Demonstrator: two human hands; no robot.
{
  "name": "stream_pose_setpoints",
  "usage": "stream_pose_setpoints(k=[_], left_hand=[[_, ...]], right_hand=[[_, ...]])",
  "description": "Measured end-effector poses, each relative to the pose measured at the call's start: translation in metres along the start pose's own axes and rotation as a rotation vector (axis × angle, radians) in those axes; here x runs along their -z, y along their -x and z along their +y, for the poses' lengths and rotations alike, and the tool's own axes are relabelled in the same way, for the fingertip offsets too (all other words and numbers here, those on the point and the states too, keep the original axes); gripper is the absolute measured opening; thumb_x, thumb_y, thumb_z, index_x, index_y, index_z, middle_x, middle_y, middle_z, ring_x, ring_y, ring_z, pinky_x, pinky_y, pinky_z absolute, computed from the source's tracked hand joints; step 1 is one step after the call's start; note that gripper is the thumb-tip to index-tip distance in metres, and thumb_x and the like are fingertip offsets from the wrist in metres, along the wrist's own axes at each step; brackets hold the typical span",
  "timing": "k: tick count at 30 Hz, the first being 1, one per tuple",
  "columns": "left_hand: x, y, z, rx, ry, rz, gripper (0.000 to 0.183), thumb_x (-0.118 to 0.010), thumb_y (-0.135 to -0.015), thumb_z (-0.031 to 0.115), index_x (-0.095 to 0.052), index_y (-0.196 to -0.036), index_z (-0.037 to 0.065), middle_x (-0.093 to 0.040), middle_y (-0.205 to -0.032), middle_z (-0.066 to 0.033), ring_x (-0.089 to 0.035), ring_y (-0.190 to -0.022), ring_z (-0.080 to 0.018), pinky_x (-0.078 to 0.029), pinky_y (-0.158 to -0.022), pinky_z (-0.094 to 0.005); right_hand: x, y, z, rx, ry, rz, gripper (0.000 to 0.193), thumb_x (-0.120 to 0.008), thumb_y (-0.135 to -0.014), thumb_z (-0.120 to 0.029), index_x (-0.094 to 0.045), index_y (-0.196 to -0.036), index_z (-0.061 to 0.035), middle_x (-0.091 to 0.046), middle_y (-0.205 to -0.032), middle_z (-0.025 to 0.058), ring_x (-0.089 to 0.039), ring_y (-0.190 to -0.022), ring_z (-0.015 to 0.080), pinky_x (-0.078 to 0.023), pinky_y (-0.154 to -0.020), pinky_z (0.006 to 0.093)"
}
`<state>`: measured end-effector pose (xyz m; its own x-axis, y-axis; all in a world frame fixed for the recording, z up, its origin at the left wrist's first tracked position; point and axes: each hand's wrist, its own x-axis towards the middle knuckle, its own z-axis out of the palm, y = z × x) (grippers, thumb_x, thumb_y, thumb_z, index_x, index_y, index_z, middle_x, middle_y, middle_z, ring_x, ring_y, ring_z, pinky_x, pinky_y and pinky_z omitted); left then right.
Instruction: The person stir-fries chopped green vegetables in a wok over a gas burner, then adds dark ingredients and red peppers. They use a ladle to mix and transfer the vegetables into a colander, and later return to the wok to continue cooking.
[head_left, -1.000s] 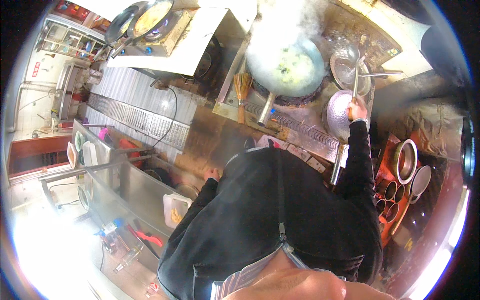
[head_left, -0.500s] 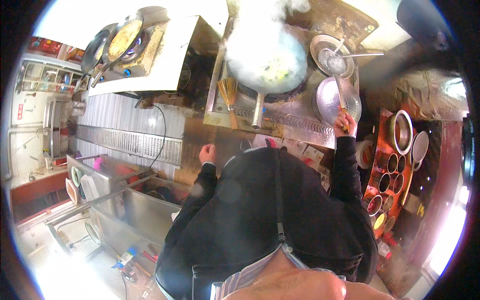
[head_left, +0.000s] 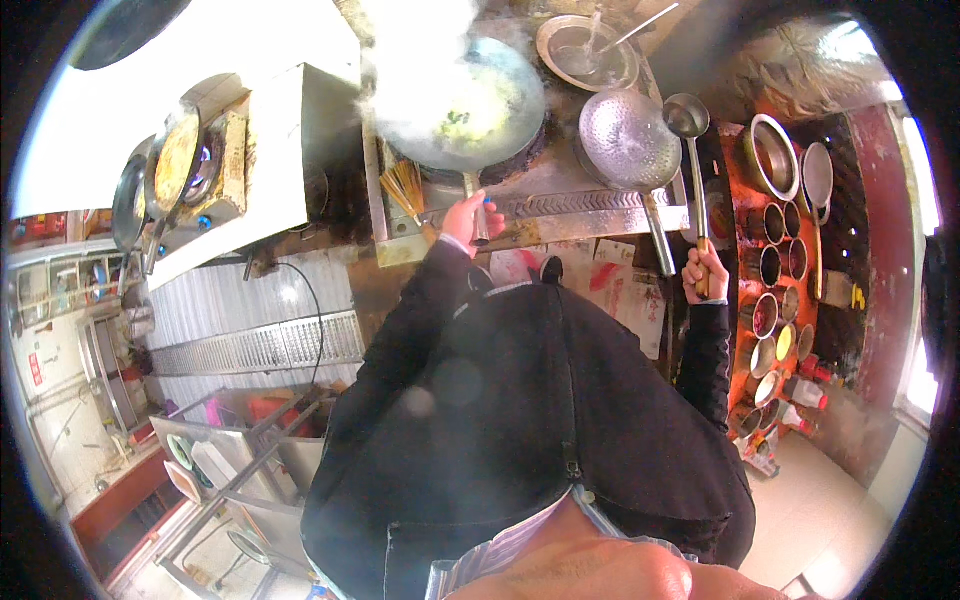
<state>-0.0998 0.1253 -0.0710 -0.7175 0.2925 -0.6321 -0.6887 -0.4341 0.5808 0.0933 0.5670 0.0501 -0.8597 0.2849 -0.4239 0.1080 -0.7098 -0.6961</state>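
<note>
Head view: the right grip [head_left: 706, 274], right of centre, is clamped round the butt of the ladle [head_left: 687, 118], whose shaft runs nearly straight up the frame to its bowl. The left grip [head_left: 466, 220] is at the handle [head_left: 482, 238] of the wok [head_left: 524, 92]; how tightly its fingers close, I cannot tell. The wok lies above it, upper centre, handle pointing down; the left forearm slants up rightward, the right stands near-vertical.

The left hand [head_left: 463, 219] is stretched forward, seemingly curled, while the right hand [head_left: 706, 274] is firmly clenched.
</note>
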Motion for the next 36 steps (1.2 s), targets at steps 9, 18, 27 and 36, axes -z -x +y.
stream_pose_setpoints(k=[9, 18, 27, 36], left_hand=[[-0.005, -0.027, -0.012, -0.114, -0.209, 0.024, 0.018, -0.067, -0.086, 0.01, -0.056, -0.076, 0.001, -0.053, -0.06, -0.0061, -0.052, -0.041, -0.0208, -0.045, -0.038, -0.0376], [-0.013, -0.008, -0.004, -0.131, -0.136, -0.012, 0.015, -0.067, -0.085, 0.01, -0.058, -0.078, -0.001, -0.055, -0.062, -0.0095, -0.055, -0.047, -0.0219, -0.046, -0.041, -0.0377], [-0.021, 0.006, 0.004, -0.081, -0.087, 0.017, 0.015, -0.065, -0.088, 0.013, -0.061, -0.078, 0.002, -0.056, -0.063, -0.0068, -0.055, -0.051, -0.0199, -0.047, -0.046, -0.0375], [-0.011, -0.009, -0.004, -0.111, -0.049, 0.013, 0.025, -0.066, -0.087, 0.017, -0.059, -0.069, 0.003, -0.057, -0.06, -0.0071, -0.057, -0.05, -0.022, -0.049, -0.047, -0.0388]], right_hand=[[-0.023, 0.042, 0.018, 0.236, 0.682, 0.215, 0.063, -0.056, -0.081, 0.005, -0.047, -0.143, 0.0005, -0.056, -0.073, 0.0028, -0.048, -0.05, 0.0091, -0.038, -0.044, 0.0234], [-0.115, -0.016, 0.061, 0.07, 0.74, -0.172, 0.067, -0.06, -0.08, -0.002, -0.043, -0.144, 0.0026, -0.059, -0.079, 0.0037, -0.05, -0.054, 0.0104, -0.04, -0.048, 0.0247], [-0.189, -0.101, 0.17, -0.31, 0.894, -0.213, 0.043, -0.059, -0.088, -0.005, -0.053, -0.13, -0.01, -0.058, -0.081, 0.0074, -0.05, -0.052, 0.0121, -0.039, -0.043, 0.0285], [-0.218, -0.057, 0.124, -0.658, 0.212, -0.375, 0.015, -0.046, -0.098, -0.012, -0.047, -0.113, -0.0095, -0.05, -0.078, 0.0026, -0.04, -0.044, 0.0071, -0.036, -0.04, 0.0236]])
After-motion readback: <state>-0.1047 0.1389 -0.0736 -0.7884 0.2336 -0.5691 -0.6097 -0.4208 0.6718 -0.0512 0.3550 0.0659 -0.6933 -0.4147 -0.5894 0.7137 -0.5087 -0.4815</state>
